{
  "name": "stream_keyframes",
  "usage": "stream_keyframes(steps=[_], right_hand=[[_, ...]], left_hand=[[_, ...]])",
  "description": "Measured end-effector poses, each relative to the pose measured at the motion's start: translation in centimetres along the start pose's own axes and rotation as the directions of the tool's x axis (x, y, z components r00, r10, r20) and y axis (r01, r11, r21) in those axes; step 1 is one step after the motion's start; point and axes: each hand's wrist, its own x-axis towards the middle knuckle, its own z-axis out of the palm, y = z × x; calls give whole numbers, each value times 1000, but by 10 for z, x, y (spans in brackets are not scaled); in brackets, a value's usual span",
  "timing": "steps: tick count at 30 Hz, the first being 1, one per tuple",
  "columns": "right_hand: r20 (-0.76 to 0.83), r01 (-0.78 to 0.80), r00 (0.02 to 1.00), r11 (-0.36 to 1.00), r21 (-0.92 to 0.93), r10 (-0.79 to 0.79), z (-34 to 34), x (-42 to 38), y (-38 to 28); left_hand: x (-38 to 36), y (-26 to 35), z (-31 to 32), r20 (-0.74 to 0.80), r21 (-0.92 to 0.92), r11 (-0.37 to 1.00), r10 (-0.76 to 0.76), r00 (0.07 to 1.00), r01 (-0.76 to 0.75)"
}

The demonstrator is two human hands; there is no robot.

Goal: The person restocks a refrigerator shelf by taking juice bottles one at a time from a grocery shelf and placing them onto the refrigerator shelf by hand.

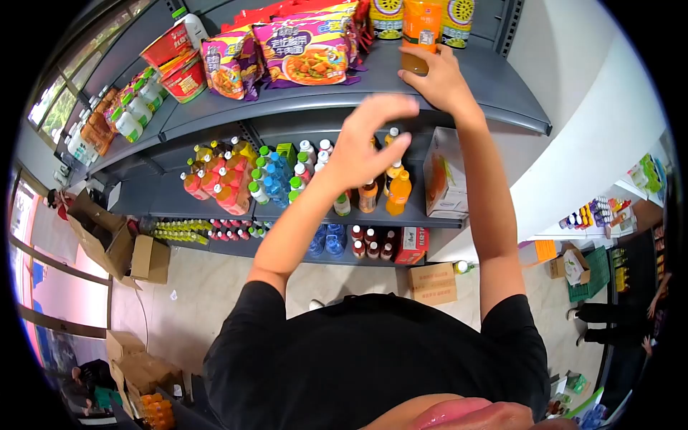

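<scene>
On top shelf [459,86]: right hand [437,79] grips orange bottle [421,32]; left hand [369,147] below, empty.

We see noodle packs [304,50] and red cup bowls [175,64] on the top shelf [502,93], mixed drink bottles [236,179] one shelf down, cardboard boxes [433,283] on the floor.

Grey metal shelving [459,86] is set against a white wall [573,136]. A pale tiled floor [208,287] is seen below, strewn with brown cardboard boxes [150,259]. Daylight is admitted by windows [50,115] at the left.
</scene>
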Motion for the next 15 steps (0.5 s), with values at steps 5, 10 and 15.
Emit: stream_keyframes(steps=[5, 10, 15], right_hand=[[-61, 82, 996, 966, 246, -69, -15, -11, 5], [-175, -46, 979, 951, 307, 104, -22, -12, -4], [-201, -132, 953, 910, 393, 225, -27, -15, -11]], left_hand=[[80, -48, 40, -301, 141, 980, -95, 949, 143], [108, -92, 50, 92, -462, 797, -394, 914, 390], [96, -87, 44, 1, -400, 819, -449, 894, 412]])
